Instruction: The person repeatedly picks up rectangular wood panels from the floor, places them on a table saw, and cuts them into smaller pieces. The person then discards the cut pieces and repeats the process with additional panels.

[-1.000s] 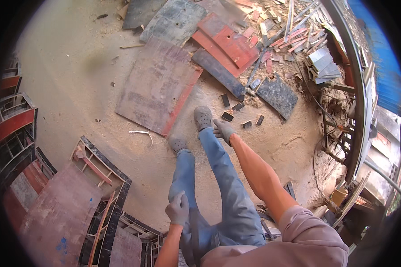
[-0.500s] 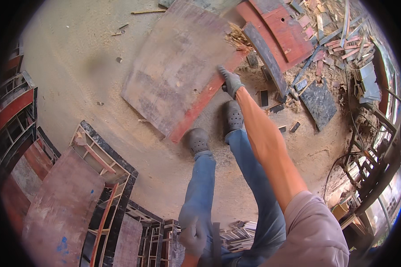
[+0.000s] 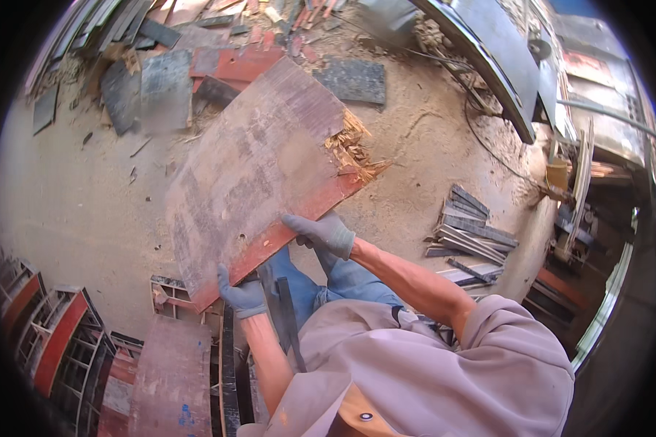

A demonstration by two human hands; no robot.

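A large plywood panel [image 3: 248, 167], dusty brown with a red-painted near edge, is raised off the floor in front of me. Its right corner is broken into splintered yellow wood [image 3: 353, 146]. My left hand [image 3: 242, 293], in a grey glove, grips the red edge near the panel's left corner. Farther right along that same edge, my gloved right hand [image 3: 322, 234] is closed on it, thumb on top. The fingers under the panel are hidden on both hands.
Stacked framed panels [image 3: 171, 371] stand at lower left. Wood strips [image 3: 470, 237] lie in a pile at right. Scrap boards [image 3: 166, 80] and a dark sheet [image 3: 351, 80] are across the far floor. A metal machine [image 3: 481, 58] with a cable stands at the far right.
The panel has come up off the floor towards me. My left hand has moved from beside my leg onto its red edge. The view has turned to the right.
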